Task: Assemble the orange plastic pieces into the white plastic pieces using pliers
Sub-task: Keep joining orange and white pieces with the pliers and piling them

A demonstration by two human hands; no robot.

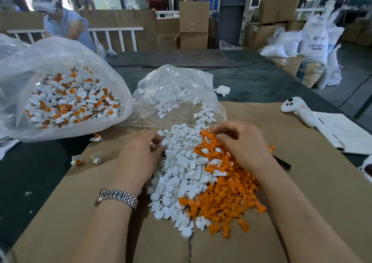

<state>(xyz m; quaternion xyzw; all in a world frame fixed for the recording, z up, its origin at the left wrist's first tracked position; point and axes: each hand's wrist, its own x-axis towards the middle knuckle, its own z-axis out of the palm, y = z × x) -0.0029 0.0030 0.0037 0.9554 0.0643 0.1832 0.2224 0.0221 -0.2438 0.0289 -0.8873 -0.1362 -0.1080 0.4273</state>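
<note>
A heap of loose white pieces [181, 172] and orange pieces [227, 194] lies side by side on the brown cardboard [302, 202]. My left hand [141, 154], with a metal watch on its wrist, has its fingers curled into the left edge of the white heap and pinches a white piece. Over at the top of the orange heap, my right hand [241, 144] pinches an orange piece between thumb and fingertips. A dark tool handle [282, 161], possibly the pliers, sticks out from behind my right forearm.
A big clear bag of assembled white-and-orange parts [68, 102] stands at the left. A flatter clear bag with white pieces [177, 93] lies behind the heap. A white controller [300, 112] and papers [346, 132] lie at the right. Another person sits at the far left.
</note>
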